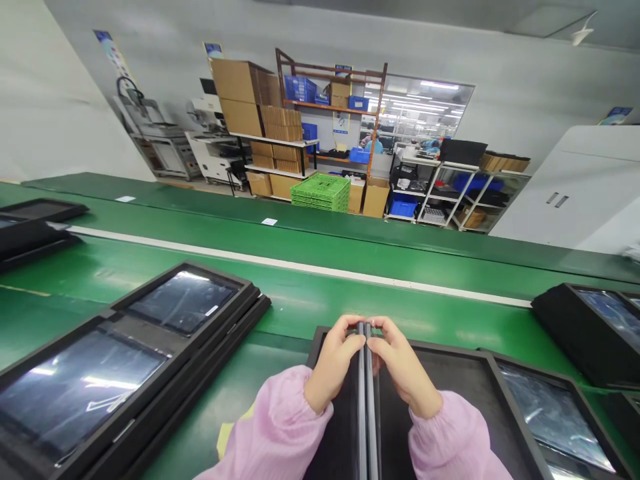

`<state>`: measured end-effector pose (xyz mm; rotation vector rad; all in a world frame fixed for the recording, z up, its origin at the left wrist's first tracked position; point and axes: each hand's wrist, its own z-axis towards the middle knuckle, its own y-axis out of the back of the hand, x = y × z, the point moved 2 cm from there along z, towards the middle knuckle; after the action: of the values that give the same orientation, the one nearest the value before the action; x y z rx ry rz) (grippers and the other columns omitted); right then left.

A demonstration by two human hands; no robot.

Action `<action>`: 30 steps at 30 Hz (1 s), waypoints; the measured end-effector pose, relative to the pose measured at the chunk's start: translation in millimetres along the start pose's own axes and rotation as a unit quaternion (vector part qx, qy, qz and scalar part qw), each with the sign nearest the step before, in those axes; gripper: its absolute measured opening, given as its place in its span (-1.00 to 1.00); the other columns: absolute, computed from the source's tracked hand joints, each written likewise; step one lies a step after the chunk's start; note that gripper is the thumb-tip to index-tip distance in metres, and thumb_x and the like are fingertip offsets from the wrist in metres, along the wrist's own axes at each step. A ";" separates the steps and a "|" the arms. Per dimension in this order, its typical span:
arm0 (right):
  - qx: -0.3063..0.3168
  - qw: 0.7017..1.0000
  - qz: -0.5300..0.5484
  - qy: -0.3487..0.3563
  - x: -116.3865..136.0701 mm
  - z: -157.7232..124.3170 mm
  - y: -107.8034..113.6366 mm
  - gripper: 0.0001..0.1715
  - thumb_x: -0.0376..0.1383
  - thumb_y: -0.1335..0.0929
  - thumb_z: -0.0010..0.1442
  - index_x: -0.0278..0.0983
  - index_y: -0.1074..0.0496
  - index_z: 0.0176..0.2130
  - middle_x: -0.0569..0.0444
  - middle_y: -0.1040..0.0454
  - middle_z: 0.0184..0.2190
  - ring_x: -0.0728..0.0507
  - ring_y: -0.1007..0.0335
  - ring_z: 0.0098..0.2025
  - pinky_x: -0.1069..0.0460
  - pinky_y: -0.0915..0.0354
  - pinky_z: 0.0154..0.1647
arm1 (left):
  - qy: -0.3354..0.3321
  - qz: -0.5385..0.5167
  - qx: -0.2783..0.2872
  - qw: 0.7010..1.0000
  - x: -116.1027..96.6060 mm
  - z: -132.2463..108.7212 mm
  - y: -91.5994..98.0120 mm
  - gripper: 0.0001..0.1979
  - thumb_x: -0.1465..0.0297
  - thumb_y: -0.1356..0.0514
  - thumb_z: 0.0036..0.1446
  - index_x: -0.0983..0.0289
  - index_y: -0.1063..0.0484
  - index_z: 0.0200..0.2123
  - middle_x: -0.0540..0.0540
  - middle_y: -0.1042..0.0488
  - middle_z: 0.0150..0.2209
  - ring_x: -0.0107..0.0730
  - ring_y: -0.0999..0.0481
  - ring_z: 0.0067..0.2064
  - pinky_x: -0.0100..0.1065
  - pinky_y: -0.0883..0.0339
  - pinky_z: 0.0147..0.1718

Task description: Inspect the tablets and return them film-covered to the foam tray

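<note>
My left hand (334,363) and my right hand (403,367) are both wrapped round the far end of two thin dark tablets (366,413) held upright on edge, pressed back to back. The fingers curl over the top edges from either side. Pink sleeves cover both wrists. Below the hands lies a black tray (450,373) with a glossy screen (550,417) in its right compartment. The tablets' lower ends run out of the bottom of the view.
A stack of black trays (150,360) with screens lies at the left on the green conveyor table (300,293). More trays sit at the far left (35,227) and right (590,333). Shelves with cardboard boxes (260,127) and green crates (320,192) stand behind.
</note>
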<state>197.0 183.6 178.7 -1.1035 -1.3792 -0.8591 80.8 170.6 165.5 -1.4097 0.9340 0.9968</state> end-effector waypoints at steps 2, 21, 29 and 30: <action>-0.006 1.000 0.012 0.002 0.3 0.3 -0.4 -0.69 -0.27 -0.30 -0.04 -0.26 -0.24 -0.22 0.20 -0.34 -0.51 0.03 -0.21 -0.66 0.14 -0.23 -0.70 | -0.001 -0.008 0.002 1.000 -1.1 -1.0 0.2 -0.77 0.45 -0.13 -0.07 0.27 -0.36 -0.26 0.02 -0.42 -0.34 -0.40 -0.38 -0.30 -0.37 -0.26 -0.29; 0.001 1.000 0.029 0.010 0.9 -1.2 -4.4 -0.70 -0.26 -0.30 0.01 -0.26 -0.19 -0.21 0.26 -0.28 -0.59 0.04 -0.16 -0.69 0.14 -0.17 -0.69 | 0.011 -0.016 0.010 1.000 -1.8 -2.3 0.8 -0.78 0.46 -0.12 -0.05 0.26 -0.36 -0.25 0.05 -0.45 -0.28 -0.32 -0.43 -0.21 -0.30 -0.28 -0.18; 0.032 0.999 0.019 0.021 0.8 -4.0 0.2 -0.68 -0.28 -0.30 0.05 -0.26 -0.22 -0.15 0.22 -0.30 -0.53 0.01 -0.19 -0.63 0.11 -0.21 -0.61 | -0.001 -0.024 0.056 0.998 -3.5 -4.4 4.2 -0.69 0.48 -0.14 -0.10 0.25 -0.34 -0.19 0.04 -0.43 -0.24 -0.30 -0.40 -0.16 -0.29 -0.24 -0.11; 0.050 0.998 0.019 0.018 1.4 -5.5 1.0 -0.64 -0.28 -0.31 0.04 -0.26 -0.21 -0.12 0.20 -0.32 -0.51 0.00 -0.21 -0.60 0.10 -0.22 -0.58 | -0.005 -0.033 0.069 0.997 -3.9 -5.1 5.0 -0.64 0.50 -0.15 -0.13 0.24 -0.34 -0.17 0.04 -0.42 -0.22 -0.30 -0.39 -0.14 -0.29 -0.23 -0.10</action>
<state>199.8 178.9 180.7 -1.0311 -1.3526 -0.7709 75.1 165.2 167.7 -1.3116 0.9258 0.8727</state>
